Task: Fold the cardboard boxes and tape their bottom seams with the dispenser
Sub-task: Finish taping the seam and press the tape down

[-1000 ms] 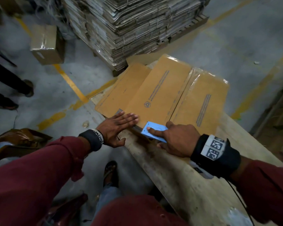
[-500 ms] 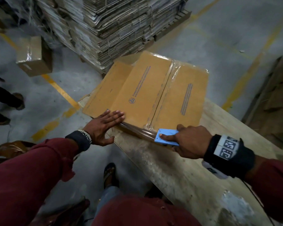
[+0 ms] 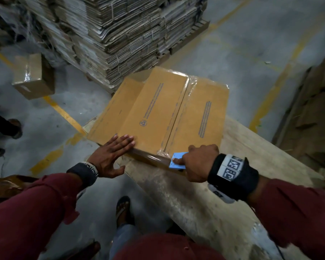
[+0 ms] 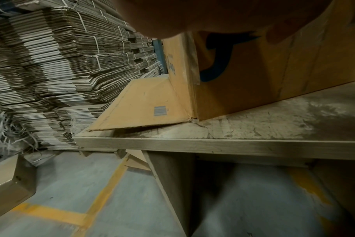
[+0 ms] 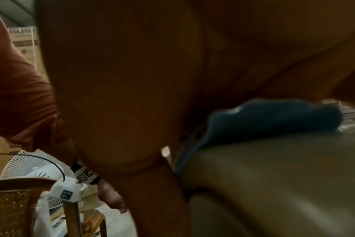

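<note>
A brown cardboard box point(image 3: 158, 113) stands on the wooden table point(image 3: 186, 199), bottom flaps up, with clear tape along its middle seam. My left hand point(image 3: 113, 154) lies flat with straight fingers on the box's near left edge. My right hand point(image 3: 199, 162) grips the blue tape dispenser point(image 3: 177, 162) against the box's near edge, at the end of the seam, with brown tape stretched along that edge. In the left wrist view the box point(image 4: 263, 80) sits on the table point(image 4: 253, 128) with a side flap point(image 4: 140, 104) splayed out. The right wrist view is dim; the dispenser point(image 5: 270, 118) shows blurred under my palm.
A tall pallet of bundled flat cardboard point(image 3: 111, 34) stands behind the table. A taped box point(image 3: 34, 76) sits on the floor at left, near another person's feet point(image 3: 13, 128). Yellow lines cross the concrete floor. Cardboard scraps point(image 3: 311, 109) lie at right. A brown chair point(image 3: 6, 184) is at my left.
My right hand has slid the dispenser to the right along the box's near edge to the seam. The left hand has stayed pressed on the box.
</note>
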The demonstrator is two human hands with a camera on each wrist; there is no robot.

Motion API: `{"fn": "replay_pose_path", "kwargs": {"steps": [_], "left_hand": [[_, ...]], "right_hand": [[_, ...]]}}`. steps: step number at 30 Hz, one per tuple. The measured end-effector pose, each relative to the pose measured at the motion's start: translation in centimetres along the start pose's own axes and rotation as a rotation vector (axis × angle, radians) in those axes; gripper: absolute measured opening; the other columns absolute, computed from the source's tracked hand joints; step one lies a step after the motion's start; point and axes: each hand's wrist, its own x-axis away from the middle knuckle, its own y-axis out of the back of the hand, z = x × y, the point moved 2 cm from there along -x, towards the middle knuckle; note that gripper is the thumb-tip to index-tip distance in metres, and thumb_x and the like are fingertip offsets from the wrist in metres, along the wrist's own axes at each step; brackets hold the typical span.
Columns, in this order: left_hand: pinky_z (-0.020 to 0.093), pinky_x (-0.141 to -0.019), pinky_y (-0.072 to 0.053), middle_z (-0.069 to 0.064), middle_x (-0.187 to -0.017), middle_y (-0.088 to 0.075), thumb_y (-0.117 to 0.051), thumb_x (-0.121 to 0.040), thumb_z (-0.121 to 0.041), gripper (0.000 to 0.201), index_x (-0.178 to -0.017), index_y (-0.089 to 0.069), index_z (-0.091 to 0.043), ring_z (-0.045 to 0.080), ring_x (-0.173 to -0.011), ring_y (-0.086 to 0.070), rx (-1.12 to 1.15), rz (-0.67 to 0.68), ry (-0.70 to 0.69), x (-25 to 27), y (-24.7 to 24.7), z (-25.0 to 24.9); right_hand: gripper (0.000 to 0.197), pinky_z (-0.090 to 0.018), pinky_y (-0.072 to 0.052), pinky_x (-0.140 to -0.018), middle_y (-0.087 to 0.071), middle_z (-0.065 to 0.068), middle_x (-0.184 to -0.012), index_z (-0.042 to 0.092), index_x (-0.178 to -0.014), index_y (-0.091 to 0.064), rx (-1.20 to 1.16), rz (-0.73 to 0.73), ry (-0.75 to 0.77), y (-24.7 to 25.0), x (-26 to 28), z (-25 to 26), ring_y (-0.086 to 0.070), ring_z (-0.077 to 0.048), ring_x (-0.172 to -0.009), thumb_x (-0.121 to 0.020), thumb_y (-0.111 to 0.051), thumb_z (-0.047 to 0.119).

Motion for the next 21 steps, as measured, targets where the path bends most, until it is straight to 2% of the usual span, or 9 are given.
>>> {"fn": "replay_pose_path", "kwargs": {"steps": [4, 7, 9, 12, 14, 16, 21], "left_hand": [[0.054, -0.127, -0.018, 0.005, -0.172, -0.02, -0.071, -0.078, -0.042, 0.099, -0.162, -0.029, -0.012, 0.027, -0.159, -0.016, -0.001, 0.007, 0.018, -0.3, 0.5, -0.5], [0.06, -0.123, -0.024, 0.009, -0.168, -0.029, -0.067, -0.076, -0.053, 0.1, -0.16, -0.034, -0.011, 0.029, -0.157, -0.025, -0.071, -0.021, 0.062, -0.8, 1.3, -2.0], [0.06, -0.123, -0.023, 0.014, -0.166, -0.033, -0.065, -0.076, -0.061, 0.102, -0.158, -0.037, -0.006, 0.032, -0.154, -0.031, -0.11, -0.017, 0.066, -2.0, 1.2, -5.3], [0.054, -0.128, -0.013, 0.016, -0.17, -0.021, -0.057, -0.08, -0.065, 0.105, -0.16, -0.029, -0.003, 0.029, -0.158, -0.018, -0.05, 0.056, 0.011, -5.6, -0.8, -12.5], [0.051, -0.128, -0.013, 0.017, -0.172, -0.008, -0.054, -0.079, -0.067, 0.112, -0.163, -0.018, -0.002, 0.028, -0.16, -0.005, -0.03, 0.115, 0.096, -7.3, -2.7, -15.4], [0.05, -0.128, -0.013, 0.017, -0.172, -0.001, -0.055, -0.078, -0.067, 0.116, -0.164, -0.011, -0.003, 0.028, -0.16, 0.001, -0.04, 0.135, 0.18, -7.6, -3.8, -16.0], [0.044, -0.129, -0.015, 0.016, -0.171, -0.014, -0.063, -0.075, -0.06, 0.114, -0.163, -0.019, -0.002, 0.025, -0.16, -0.009, -0.057, 0.102, 0.118, -7.3, -3.7, -15.2]], "right_hand": [[0.052, -0.051, -0.047, -0.093, -0.048, -0.004, -0.127, 0.061, -0.148, -0.03, -0.018, 0.017, 0.022, 0.6, 0.2, -0.5, -0.06, -0.033, -0.105, -0.097, -0.04, 0.059], [0.05, -0.05, -0.047, -0.093, -0.049, -0.003, -0.127, 0.061, -0.147, -0.031, -0.024, 0.018, 0.03, 0.7, 0.1, -0.8, -0.06, -0.031, -0.108, -0.097, -0.039, 0.062], [0.05, -0.049, -0.046, -0.092, -0.05, -0.003, -0.128, 0.06, -0.146, -0.033, -0.033, 0.016, 0.044, 0.7, -0.1, -0.6, -0.06, -0.031, -0.11, -0.096, -0.04, 0.061], [0.049, -0.045, -0.045, -0.083, -0.053, -0.004, -0.123, 0.055, -0.142, -0.042, -0.027, 0.006, 0.055, 0.5, -0.4, -0.6, -0.061, -0.031, -0.102, -0.093, -0.045, 0.055], [0.047, -0.04, -0.047, -0.08, -0.057, -0.003, -0.115, 0.049, -0.139, -0.05, -0.009, -0.03, 0.063, 0.5, -0.5, -0.5, -0.062, -0.029, -0.093, -0.092, -0.048, 0.053], [0.049, -0.037, -0.047, -0.076, -0.061, -0.003, -0.115, 0.047, -0.14, -0.05, 0.035, -0.05, 0.094, 0.6, -0.5, -0.6, -0.065, -0.029, -0.096, -0.092, -0.05, 0.053], [0.055, -0.034, -0.046, -0.075, -0.064, -0.004, -0.12, 0.052, -0.146, -0.043, 0.061, -0.08, 0.168, 0.9, 0.7, -1.6, -0.066, -0.032, -0.104, -0.091, -0.054, 0.052]]}}
